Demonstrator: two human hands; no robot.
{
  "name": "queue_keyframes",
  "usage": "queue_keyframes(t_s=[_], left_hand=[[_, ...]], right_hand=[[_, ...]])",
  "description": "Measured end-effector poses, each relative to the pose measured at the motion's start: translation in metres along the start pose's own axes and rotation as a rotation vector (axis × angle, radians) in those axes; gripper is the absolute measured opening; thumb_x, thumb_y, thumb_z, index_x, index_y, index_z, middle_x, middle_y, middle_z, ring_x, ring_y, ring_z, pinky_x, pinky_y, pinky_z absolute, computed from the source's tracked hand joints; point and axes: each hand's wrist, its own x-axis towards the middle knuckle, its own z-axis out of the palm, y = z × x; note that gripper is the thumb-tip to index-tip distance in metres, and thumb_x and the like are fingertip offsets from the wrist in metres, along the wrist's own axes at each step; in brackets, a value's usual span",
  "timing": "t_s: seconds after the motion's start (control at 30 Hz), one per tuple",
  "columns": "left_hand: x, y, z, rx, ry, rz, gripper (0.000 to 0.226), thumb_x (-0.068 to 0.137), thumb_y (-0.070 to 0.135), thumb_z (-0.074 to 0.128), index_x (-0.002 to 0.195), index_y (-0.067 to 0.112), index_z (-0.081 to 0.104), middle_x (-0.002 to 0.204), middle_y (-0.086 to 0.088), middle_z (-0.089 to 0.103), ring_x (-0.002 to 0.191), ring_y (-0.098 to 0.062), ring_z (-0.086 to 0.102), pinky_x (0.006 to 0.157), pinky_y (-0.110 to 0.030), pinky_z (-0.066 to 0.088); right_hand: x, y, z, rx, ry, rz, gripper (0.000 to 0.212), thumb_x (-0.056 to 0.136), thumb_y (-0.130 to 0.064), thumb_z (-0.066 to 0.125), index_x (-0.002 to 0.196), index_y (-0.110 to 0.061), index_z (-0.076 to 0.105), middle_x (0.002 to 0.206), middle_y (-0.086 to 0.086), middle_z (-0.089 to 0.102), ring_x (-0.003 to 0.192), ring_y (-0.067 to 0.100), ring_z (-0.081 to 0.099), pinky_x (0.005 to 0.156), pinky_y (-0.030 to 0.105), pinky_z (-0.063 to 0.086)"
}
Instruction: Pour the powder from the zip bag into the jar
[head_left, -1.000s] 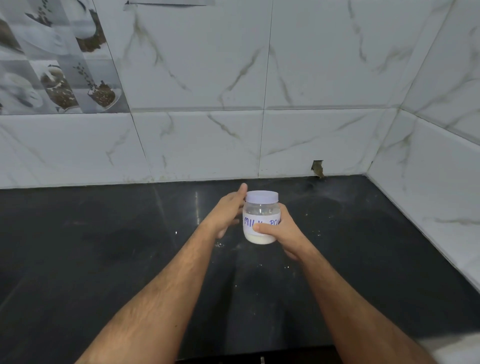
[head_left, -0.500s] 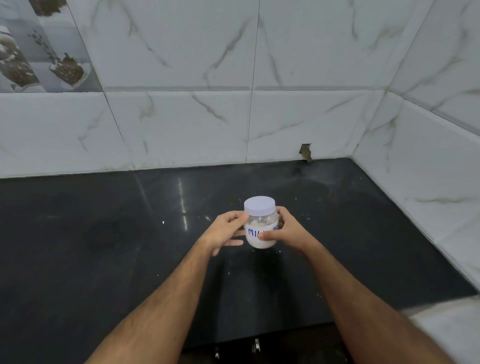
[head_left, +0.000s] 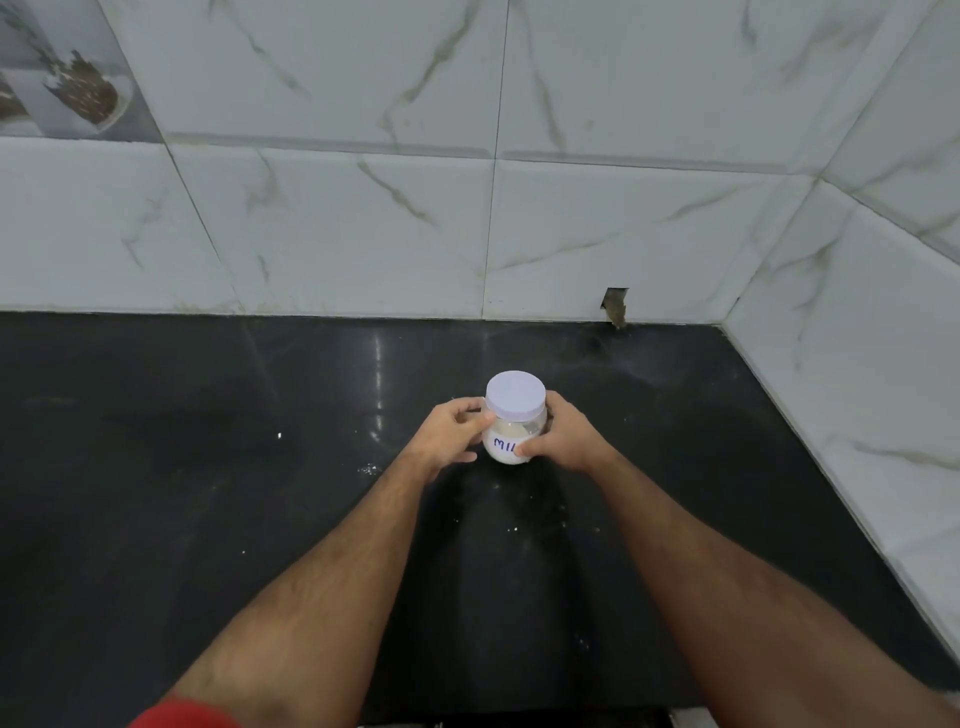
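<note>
Forearms stretched forward, both hands, left (head_left: 451, 434) and right (head_left: 563, 439), gripping lidded jar (head_left: 514, 423) from opposite sides

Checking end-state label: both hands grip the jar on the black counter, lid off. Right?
Not quite. The head view shows the pale lid on the jar, not off. The rest holds: the left hand and right hand both grip the jar, which is over the black counter.

A home kitchen: black stone counter (head_left: 208, 493) cornered by marble-veined wall tiles (head_left: 337, 234), one food-printed.
</note>
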Motion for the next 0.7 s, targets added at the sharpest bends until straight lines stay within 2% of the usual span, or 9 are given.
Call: queue_keyframes(t_s=[0.13, 0.4, 0.53, 0.63, 0.7], left_hand=[[0.019, 0.005, 0.011, -0.012, 0.047, -0.021, 0.038, 0.100, 0.028, 0.058, 0.137, 0.019, 0.057, 0.127, -0.004, 0.068, 0.116, -0.020, 0.066, 0.090, -0.038, 0.055], [0.035, 0.008, 0.028, -0.045, 0.129, -0.049, 0.041, 0.101, 0.026, 0.057, 0.141, 0.018, 0.053, 0.131, -0.003, 0.065, 0.118, -0.022, 0.064, 0.096, -0.041, 0.053], [0.031, 0.004, 0.030, -0.005, 0.137, -0.051, 0.043, 0.101, 0.024, 0.057, 0.143, 0.019, 0.050, 0.135, -0.002, 0.063, 0.122, -0.021, 0.061, 0.098, -0.043, 0.053], [0.027, 0.000, 0.030, 0.013, 0.145, -0.044, 0.051, 0.100, 0.024, 0.059, 0.148, 0.017, 0.043, 0.140, -0.004, 0.059, 0.126, -0.022, 0.057, 0.098, -0.044, 0.053], [0.023, 0.000, 0.028, 0.081, 0.173, -0.027, 0.055, 0.099, 0.025, 0.061, 0.150, 0.016, 0.041, 0.143, -0.007, 0.056, 0.126, -0.021, 0.056, 0.096, -0.043, 0.053]], right_hand=[[0.027, 0.007, -0.011, -0.034, -0.012, -0.013, 0.080, 0.064, -0.004, 0.087, 0.135, -0.015, 0.050, 0.124, -0.001, 0.062, 0.115, 0.021, 0.059, 0.098, 0.036, 0.050], [0.047, 0.019, -0.017, -0.031, -0.029, -0.021, 0.085, 0.065, -0.003, 0.086, 0.138, -0.017, 0.047, 0.121, -0.007, 0.059, 0.115, 0.016, 0.056, 0.089, 0.027, 0.044], [0.041, 0.025, -0.017, -0.029, -0.045, -0.030, 0.092, 0.067, -0.001, 0.085, 0.145, -0.020, 0.041, 0.123, -0.010, 0.056, 0.119, 0.015, 0.054, 0.095, 0.028, 0.046], [0.036, 0.028, -0.018, -0.010, -0.040, -0.032, 0.097, 0.067, 0.001, 0.084, 0.149, -0.020, 0.038, 0.135, -0.003, 0.058, 0.126, 0.021, 0.055, 0.103, 0.033, 0.047], [0.028, 0.022, -0.019, -0.063, -0.002, -0.028, 0.100, 0.069, -0.004, 0.086, 0.153, -0.017, 0.033, 0.148, 0.003, 0.051, 0.135, 0.023, 0.049, 0.108, 0.035, 0.042]])
